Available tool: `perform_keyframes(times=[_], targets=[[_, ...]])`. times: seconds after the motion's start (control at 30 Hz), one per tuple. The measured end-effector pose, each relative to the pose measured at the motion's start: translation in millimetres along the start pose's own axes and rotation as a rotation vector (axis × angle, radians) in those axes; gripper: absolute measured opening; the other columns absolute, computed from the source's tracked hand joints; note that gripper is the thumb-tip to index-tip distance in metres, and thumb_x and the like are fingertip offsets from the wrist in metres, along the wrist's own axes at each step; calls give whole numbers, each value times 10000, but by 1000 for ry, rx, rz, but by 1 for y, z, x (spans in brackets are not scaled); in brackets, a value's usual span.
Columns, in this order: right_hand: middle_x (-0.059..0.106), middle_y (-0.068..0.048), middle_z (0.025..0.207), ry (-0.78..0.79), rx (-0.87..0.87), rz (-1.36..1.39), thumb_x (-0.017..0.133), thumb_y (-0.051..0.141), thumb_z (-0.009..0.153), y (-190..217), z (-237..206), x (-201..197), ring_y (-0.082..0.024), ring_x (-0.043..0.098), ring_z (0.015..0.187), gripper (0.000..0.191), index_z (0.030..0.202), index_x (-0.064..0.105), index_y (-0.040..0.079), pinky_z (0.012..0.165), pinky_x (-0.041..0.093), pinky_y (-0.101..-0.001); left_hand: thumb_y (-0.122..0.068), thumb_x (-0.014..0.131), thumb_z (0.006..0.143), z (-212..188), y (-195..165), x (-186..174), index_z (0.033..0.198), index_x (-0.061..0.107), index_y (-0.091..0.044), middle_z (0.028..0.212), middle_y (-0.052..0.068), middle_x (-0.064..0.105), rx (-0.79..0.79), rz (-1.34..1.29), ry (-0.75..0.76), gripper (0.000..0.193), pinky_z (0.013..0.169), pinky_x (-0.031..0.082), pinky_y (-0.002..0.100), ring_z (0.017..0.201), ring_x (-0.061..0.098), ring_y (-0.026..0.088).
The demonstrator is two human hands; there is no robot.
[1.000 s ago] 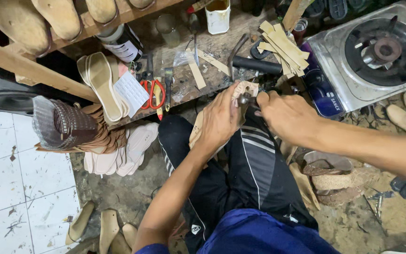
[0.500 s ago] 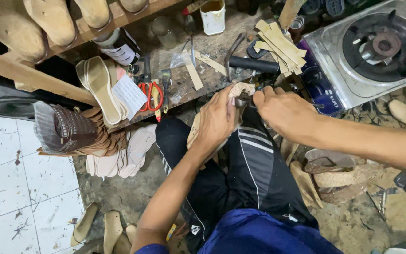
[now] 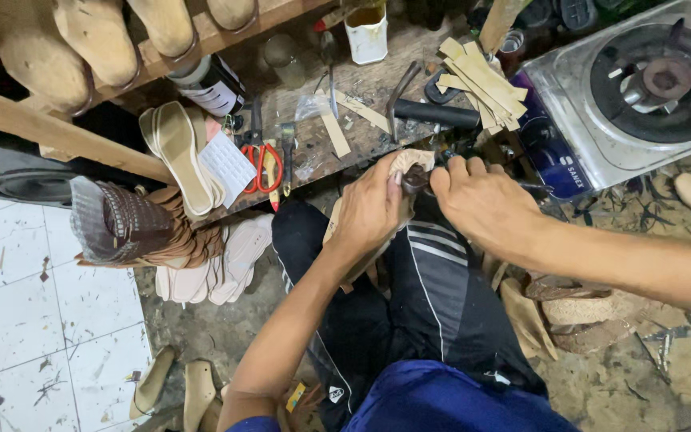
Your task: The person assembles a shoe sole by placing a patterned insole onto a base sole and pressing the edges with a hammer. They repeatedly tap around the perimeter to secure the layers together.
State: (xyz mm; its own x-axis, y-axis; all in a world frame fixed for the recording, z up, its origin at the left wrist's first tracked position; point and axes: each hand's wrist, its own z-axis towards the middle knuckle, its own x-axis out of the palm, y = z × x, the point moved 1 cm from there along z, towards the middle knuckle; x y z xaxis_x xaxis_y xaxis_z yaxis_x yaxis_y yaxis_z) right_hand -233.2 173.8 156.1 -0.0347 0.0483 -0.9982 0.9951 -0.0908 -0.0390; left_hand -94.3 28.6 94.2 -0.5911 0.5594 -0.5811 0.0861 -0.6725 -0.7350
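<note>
My left hand point(image 3: 371, 210) grips a tan shoe on a last point(image 3: 406, 162), resting over my lap in dark striped trousers point(image 3: 433, 296). My right hand point(image 3: 485, 204) is closed on a dark metal tool point(image 3: 416, 181), whose head presses against the shoe's upper end, right beside my left thumb. Most of the shoe is hidden under my left hand. Both hands meet just in front of the low workbench edge.
A worn wooden workbench point(image 3: 377, 88) holds red-handled scissors point(image 3: 264, 164), a brush, tan strips point(image 3: 481, 76), a white cup point(image 3: 366, 30) and insoles point(image 3: 176, 152). A gas stove point(image 3: 641, 88) sits at right. Wooden lasts point(image 3: 97, 36) hang above. A woven-strap sandal point(image 3: 121, 224) and soles lie at left.
The view has drifted slightly; both hands stay together on the shoe, with the right hand and its tool shifted a little toward the shoe's upper end.
</note>
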Motion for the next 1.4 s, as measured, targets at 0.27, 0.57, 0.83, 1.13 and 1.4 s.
perform_keyframes(times=[0.27, 0.57, 0.83, 1.13, 1.4], targets=[[610, -283, 985, -180, 78, 271, 619, 59, 862, 13, -5, 23, -428, 661, 821, 221, 978, 482, -70, 643, 554, -482, -143, 541, 1030, -4, 5, 0, 1374, 557, -53, 1179, 255, 705, -51, -161, 40, 355, 901, 535, 493, 1063, 686, 445], [620, -244, 926, 32, 52, 239, 630, 59, 816, -12, -8, 7, -429, 669, 832, 256, 998, 483, -45, 656, 562, -482, -132, 503, 1013, 4, -8, -1, 1384, 530, -43, 1131, 264, 697, -30, 3, 101, 383, 894, 503, 527, 1033, 663, 463], [597, -296, 978, -226, 100, 368, 601, 34, 876, 12, -13, 39, -466, 654, 785, 212, 985, 446, -60, 617, 534, -521, -197, 499, 1044, 10, 2, -2, 1414, 543, -99, 1063, 225, 731, -122, -243, 213, 384, 866, 530, 479, 989, 708, 409], [656, -267, 822, 203, 183, 605, 623, 268, 991, -21, -17, 19, -462, 676, 831, 290, 1018, 483, 15, 691, 526, -518, -191, 477, 1041, 9, -7, 2, 1401, 536, -85, 1088, 239, 712, -36, -54, 174, 380, 891, 511, 489, 1043, 668, 440], [594, -283, 946, -195, 97, 427, 585, 70, 850, 7, -19, 40, -478, 650, 817, 224, 982, 458, -59, 650, 523, -520, -173, 492, 1070, 19, -4, 1, 1383, 542, -68, 1117, 241, 717, -78, -208, 251, 335, 904, 526, 464, 1057, 682, 430]])
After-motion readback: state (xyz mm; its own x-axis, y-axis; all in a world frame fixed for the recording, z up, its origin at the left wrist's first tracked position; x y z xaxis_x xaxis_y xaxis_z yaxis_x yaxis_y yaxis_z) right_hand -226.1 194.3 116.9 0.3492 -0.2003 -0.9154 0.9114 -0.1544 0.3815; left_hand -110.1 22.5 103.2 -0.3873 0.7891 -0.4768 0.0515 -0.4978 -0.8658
